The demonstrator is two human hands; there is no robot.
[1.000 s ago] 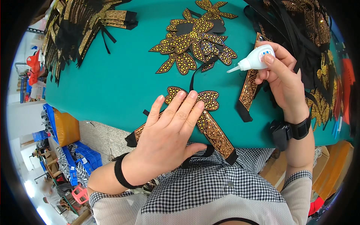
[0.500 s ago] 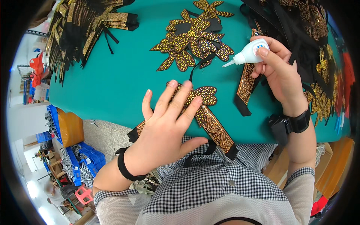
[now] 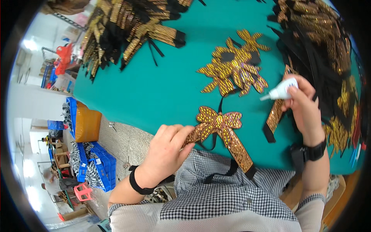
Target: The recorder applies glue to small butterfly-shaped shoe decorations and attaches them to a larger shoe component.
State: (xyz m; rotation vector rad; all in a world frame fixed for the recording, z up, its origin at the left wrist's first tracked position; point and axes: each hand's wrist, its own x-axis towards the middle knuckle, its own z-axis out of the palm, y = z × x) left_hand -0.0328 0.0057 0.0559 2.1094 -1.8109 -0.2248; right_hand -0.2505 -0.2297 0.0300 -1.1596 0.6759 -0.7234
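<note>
A gold-sequined bow [image 3: 219, 120] with two long ribbon tails lies at the near edge of the teal table [image 3: 154, 89]. My left hand [image 3: 167, 151] pinches the left tail of that bow between thumb and fingers. My right hand [image 3: 304, 105] holds a small white glue bottle [image 3: 281, 91], its nozzle pointing left above the table. Under the right hand lies a gold strip with a black end [image 3: 274, 116].
A heap of gold bow pieces [image 3: 234, 69] sits beyond the bow. Piles of gold-and-black strips lie at the far left [image 3: 131, 31] and along the right [image 3: 320, 50]. Blue crates [image 3: 94, 166] and an orange bin [image 3: 88, 124] stand on the floor to the left.
My left hand lifted off the bow, where it lay flat, slid to the left and now pinches the left tail. The right hand with the bottle drifted slightly right.
</note>
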